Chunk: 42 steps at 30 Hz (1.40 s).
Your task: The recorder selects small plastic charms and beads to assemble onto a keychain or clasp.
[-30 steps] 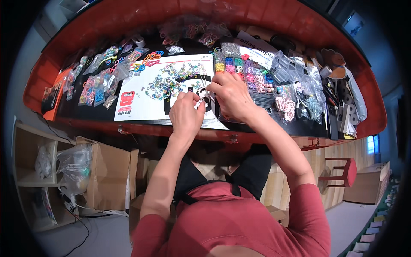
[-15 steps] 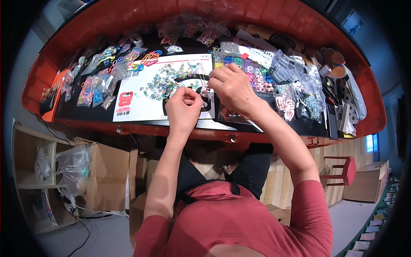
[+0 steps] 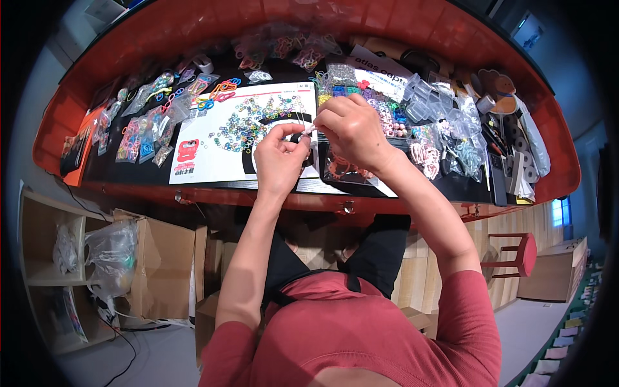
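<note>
Between the fingertips, over the right part of a white sheet [image 3: 193, 126], a small pale piece [image 3: 309, 130] is held up. It is pinched by the thumb and forefinger of the left hand [image 3: 282, 153], while the other left fingers are curled loosely. By the right hand [image 3: 354, 131] it is met from the right; its fingers are bent inward and bunched at the tips, but whether the piece itself is gripped by them cannot be told. Just beyond the piece, thin pale strands [image 3: 301, 118] are seen.

On the sheet, to the left of the hands, many small coloured rings [image 3: 242, 132] are scattered. Beyond the right hand, a compartment box [image 3: 391, 122] is filled with coloured beads; on the near side of that hand, orange pieces [image 3: 345, 169] are seen in a dark tray. Clear lidded boxes [image 3: 420, 103] and a bag of pink pieces [image 3: 425, 159] are set farther right. Bright looped shapes [image 3: 222, 91] are piled at the sheet's far left corner, and small filled bags [image 3: 132, 138] are laid left of it on the black surface [image 3: 103, 169]. Beneath, on the left, an open cardboard box [image 3: 164, 264] is placed; a red stool [image 3: 527, 255] is seen at right.
</note>
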Available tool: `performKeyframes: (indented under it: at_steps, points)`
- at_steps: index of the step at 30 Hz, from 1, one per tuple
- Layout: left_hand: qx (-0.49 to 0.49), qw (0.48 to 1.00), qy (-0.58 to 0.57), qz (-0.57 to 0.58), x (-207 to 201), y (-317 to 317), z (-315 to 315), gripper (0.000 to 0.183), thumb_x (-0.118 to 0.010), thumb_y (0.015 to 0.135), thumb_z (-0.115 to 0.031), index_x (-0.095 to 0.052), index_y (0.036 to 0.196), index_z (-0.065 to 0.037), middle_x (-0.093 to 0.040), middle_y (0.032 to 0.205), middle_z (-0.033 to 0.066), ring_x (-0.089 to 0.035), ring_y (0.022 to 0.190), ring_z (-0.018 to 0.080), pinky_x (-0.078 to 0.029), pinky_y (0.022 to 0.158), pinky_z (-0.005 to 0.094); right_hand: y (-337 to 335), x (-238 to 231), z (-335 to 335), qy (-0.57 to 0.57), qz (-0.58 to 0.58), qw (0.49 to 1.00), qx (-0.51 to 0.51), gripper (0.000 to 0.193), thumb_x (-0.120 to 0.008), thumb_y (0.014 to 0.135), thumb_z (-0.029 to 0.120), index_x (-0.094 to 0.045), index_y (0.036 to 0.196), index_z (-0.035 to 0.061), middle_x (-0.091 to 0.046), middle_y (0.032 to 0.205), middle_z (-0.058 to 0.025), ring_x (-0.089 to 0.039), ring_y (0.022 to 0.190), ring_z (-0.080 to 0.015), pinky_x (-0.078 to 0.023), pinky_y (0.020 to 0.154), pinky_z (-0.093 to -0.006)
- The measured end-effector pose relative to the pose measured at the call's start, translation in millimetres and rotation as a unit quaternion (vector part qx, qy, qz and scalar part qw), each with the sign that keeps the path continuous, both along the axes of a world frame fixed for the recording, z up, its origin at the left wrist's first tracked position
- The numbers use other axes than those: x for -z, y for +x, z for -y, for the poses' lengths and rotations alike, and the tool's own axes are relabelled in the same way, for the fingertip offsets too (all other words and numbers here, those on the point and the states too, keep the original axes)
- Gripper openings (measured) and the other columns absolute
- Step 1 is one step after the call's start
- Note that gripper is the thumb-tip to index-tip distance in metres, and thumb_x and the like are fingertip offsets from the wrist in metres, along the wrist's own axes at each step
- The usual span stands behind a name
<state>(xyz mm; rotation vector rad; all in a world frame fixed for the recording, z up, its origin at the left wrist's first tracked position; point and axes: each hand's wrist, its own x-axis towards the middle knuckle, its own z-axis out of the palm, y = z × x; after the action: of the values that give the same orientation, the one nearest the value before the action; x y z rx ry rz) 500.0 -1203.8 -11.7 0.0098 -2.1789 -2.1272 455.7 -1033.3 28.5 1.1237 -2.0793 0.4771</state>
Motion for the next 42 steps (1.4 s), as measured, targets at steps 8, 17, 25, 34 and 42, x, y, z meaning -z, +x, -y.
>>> performKeyframes:
  at_steps: [8, 17, 25, 34, 42]
  points:
    - [-0.027, 0.994, 0.098, -0.028, -3.8, 4.2, -5.0, 0.011, -0.068, 0.086, 0.0, -0.063, 0.095, 0.005, -0.067, 0.084, 0.007, -0.063, 0.066, 0.0078, -0.05, 0.056, 0.0193, 12.4, -3.5, -9.6, -0.019, 0.038, 0.999, 0.014, 0.019, -0.07, 0.066, 0.0, -0.062, 0.081, 0.0081, -0.062, 0.082, -0.0059, -0.061, 0.076, -0.0251, -0.044, 0.066, -0.0349]
    - [-0.026, 0.988, 0.145, -0.04, -12.2, 9.7, -10.4, 0.01, -0.069, 0.085, 0.003, -0.064, 0.093, 0.005, -0.067, 0.084, 0.0048, -0.062, 0.068, 0.0047, -0.048, 0.058, 0.0162, 43.3, 4.0, -12.0, -0.051, 0.046, 0.998, -0.002, 0.017, -0.076, 0.071, 0.011, -0.063, 0.08, 0.0072, -0.061, 0.08, -0.0057, -0.06, 0.074, -0.0242, -0.043, 0.065, -0.0351]
    - [-0.006, 0.985, 0.112, -0.133, -23.8, 22.2, -17.1, 0.009, -0.066, 0.085, 0.006, -0.065, 0.094, 0.004, -0.066, 0.083, 0.0014, -0.057, 0.066, 0.0006, -0.044, 0.057, 0.0142, 52.1, -10.0, -10.0, -0.187, 0.206, 0.96, -0.024, 0.01, -0.071, 0.078, 0.005, -0.063, 0.085, 0.0044, -0.061, 0.074, -0.0089, -0.063, 0.064, -0.0214, -0.049, 0.057, -0.0322]
    - [0.031, 0.983, 0.044, -0.176, -21.2, 29.9, -13.4, 0.014, -0.066, 0.086, 0.006, -0.064, 0.1, 0.004, -0.066, 0.092, 0.0035, -0.06, 0.075, 0.0045, -0.048, 0.065, 0.0171, 57.9, -7.2, -13.5, -0.185, 0.217, 0.958, -0.011, 0.013, -0.072, 0.075, 0.005, -0.061, 0.083, 0.0047, -0.06, 0.073, -0.0082, -0.063, 0.064, -0.022, -0.049, 0.056, -0.0324]
    - [0.068, 0.98, 0.009, -0.187, -17.8, 33.3, -8.4, 0.013, -0.065, 0.087, 0.006, -0.064, 0.1, 0.004, -0.065, 0.097, 0.0046, -0.061, 0.082, 0.0065, -0.049, 0.071, 0.0197, 61.1, -9.9, -11.4, -0.121, 0.087, 0.989, -0.005, 0.016, -0.069, 0.069, 0.006, -0.056, 0.079, 0.0069, -0.057, 0.07, -0.0067, -0.059, 0.059, -0.0258, -0.046, 0.056, -0.0354]
